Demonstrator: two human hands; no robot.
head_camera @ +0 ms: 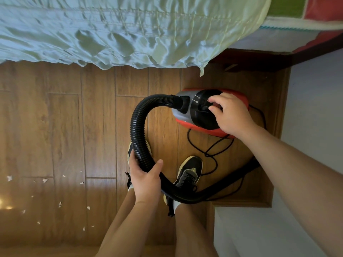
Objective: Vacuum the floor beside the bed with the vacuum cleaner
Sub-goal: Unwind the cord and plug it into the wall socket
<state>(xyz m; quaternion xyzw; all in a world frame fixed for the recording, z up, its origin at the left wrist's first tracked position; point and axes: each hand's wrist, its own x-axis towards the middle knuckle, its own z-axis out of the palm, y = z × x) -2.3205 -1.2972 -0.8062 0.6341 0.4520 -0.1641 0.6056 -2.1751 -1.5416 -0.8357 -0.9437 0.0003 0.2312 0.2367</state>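
Head view (the only one): the vacuum cleaner (200,117) is seen standing on the wood floor (65,117) in the corner by the bed's end, just below the hanging sheet (130,30) hem. Its black top is gripped by the right hand (232,114), fingers curled over what is prob. the handle or switch; which one can't be told. The hose (138,127) is held by the left hand (145,179), thumb & fingers wrapped round it mid-loop. From there it is passed across the right ankle & off to the right. The nozzle isn't shown. Paper scraps (44,180) are scattered at left, well apart from the machine, so cleaning is judged not yet begun.

Risks: the cord (209,151) is looped loose beside the right shoe (189,171), so a foot could be caught if a step is taken w/o looking. W/ the hose across the legs, a pull could topple the body. The sheet hem could be sucked in if the nozzle is run too close.
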